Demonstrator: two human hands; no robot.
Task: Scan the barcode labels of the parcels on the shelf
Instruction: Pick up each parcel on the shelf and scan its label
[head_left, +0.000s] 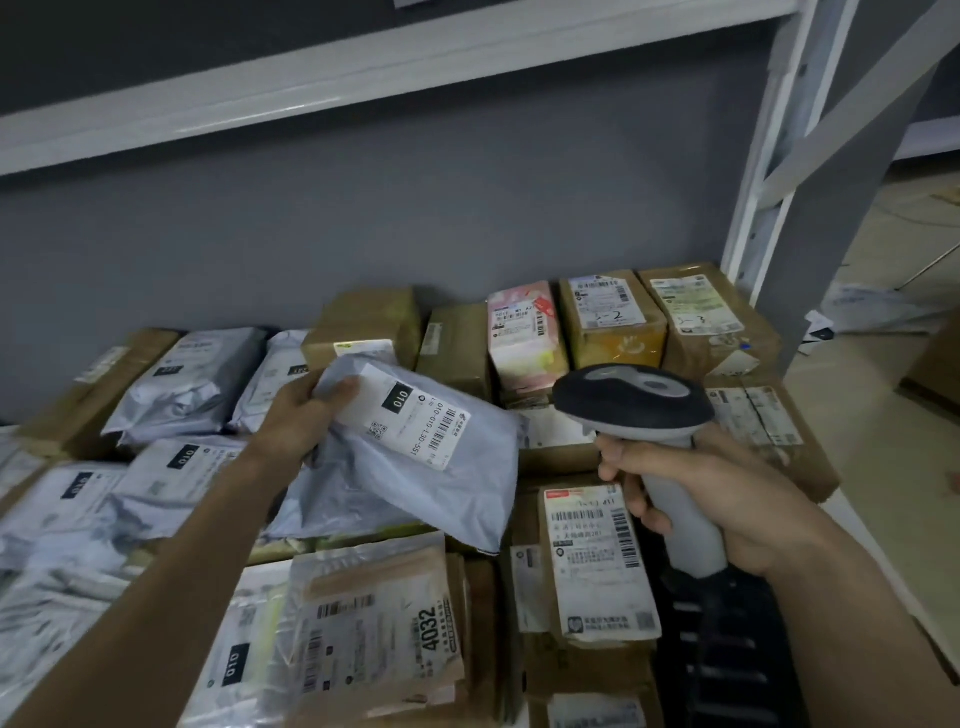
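Observation:
My left hand (304, 415) grips the upper left corner of a grey plastic mailer (415, 483), lifted above the pile. Its white barcode label (410, 415) faces up, with my thumb lying on the label's corner. My right hand (727, 499) grips the handle of a grey barcode scanner (634, 400), whose dark head sits just right of the mailer and points toward it. Several other parcels cover the shelf below: cardboard boxes (613, 317) at the back, grey mailers (192, 379) at the left, and labelled packets (379, 634) in front.
A white shelf beam (363, 78) runs overhead and a white upright post (774, 171) stands at the right. A grey wall (363, 223) closes the back. Beyond the post lies a light floor (893, 405) with scattered paper.

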